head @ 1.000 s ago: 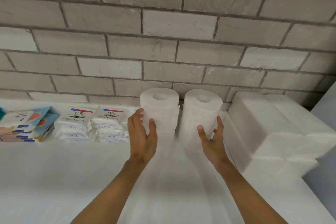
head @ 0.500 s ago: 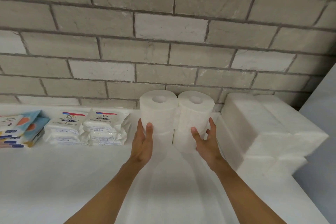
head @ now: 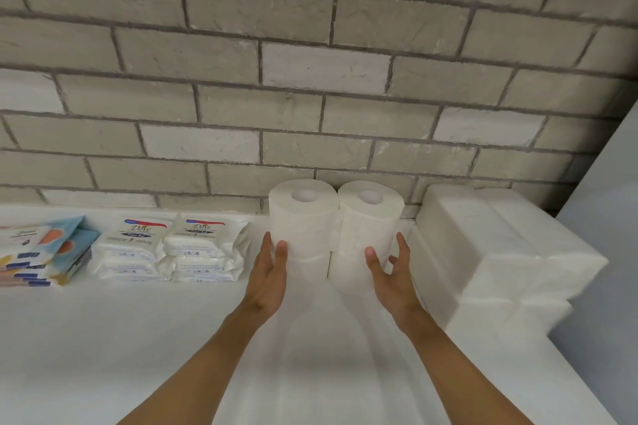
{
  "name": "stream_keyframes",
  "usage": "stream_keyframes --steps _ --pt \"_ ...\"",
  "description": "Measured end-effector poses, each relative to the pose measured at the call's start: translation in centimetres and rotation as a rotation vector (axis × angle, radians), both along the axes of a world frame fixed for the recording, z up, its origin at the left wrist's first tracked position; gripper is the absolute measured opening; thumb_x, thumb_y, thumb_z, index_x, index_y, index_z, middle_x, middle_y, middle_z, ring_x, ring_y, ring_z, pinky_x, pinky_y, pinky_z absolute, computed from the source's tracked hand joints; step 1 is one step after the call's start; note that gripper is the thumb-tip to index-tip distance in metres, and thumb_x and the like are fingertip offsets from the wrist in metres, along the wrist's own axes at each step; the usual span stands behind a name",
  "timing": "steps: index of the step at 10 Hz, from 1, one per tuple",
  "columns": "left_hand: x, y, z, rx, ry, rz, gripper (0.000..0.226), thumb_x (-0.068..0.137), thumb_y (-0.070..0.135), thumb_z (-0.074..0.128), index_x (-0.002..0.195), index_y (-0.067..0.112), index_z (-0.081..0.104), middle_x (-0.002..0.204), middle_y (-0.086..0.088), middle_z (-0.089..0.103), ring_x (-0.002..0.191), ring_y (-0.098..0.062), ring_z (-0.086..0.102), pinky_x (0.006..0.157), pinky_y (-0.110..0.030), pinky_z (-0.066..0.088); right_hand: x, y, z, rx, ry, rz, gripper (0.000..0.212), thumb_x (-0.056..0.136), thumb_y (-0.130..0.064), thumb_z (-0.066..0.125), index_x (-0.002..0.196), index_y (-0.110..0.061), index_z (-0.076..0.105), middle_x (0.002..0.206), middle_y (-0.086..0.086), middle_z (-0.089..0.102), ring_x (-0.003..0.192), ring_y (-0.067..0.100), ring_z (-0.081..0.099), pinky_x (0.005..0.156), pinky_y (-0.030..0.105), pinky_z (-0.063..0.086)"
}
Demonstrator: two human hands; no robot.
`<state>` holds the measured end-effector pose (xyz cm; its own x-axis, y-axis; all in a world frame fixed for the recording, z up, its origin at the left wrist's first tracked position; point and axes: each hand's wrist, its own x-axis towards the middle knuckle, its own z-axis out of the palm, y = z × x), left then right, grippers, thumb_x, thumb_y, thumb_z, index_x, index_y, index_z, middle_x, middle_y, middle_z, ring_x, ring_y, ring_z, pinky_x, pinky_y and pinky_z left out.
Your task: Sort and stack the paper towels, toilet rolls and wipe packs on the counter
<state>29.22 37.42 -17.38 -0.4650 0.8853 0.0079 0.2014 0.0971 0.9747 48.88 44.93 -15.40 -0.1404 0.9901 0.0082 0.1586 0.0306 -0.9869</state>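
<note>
— What's at the far edge of the tabletop?
— The left toilet roll stack touching the right toilet roll stack, both against the brick wall.
— And beside them?
— Dove wipe packs stacked just left, other wipe packs farther left; paper towel bundles on the right.

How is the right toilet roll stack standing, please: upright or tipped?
Upright: the right toilet roll stack stands on end, core hole up.

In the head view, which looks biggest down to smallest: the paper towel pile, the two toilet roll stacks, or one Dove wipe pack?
1. Paper towel pile.
2. Left toilet roll stack and right toilet roll stack: they look alike, so a tie.
3. Top Dove wipe pack.
</note>
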Motion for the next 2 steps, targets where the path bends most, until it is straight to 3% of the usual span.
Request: stream_keyframes --steps 1,2 --pt "-0.2 -1.8 0.8 -0.021 0.004 0.007 0.069 0.097 0.059 0.025 0.156 0.028 0.009 0.163 0.008 0.013 0.150 -0.016 0.014 0.122 -0.038 0.012 0.0 -1.7 0.2 -0.012 -0.005 -0.031 0.075 0.091 -0.051 0.052 0.151 -0.041 0.007 0.154 0.009 0.029 0.142 0.021 0.030 0.111 0.045 0.036" --pt "-0.8 -3.8 1.5 -0.016 -0.045 -0.008 0.060 0.100 0.052 0.029 0.155 0.030 0.018 0.161 0.006 0.020 0.147 -0.016 0.022 0.118 -0.034 0.019 -0.2 -3.5 0.2 -0.035 0.018 -0.064 0.066 0.093 -0.052 0.049 0.148 -0.045 0.013 0.149 0.009 0.035 0.133 0.024 0.042 0.107 0.048 0.041"
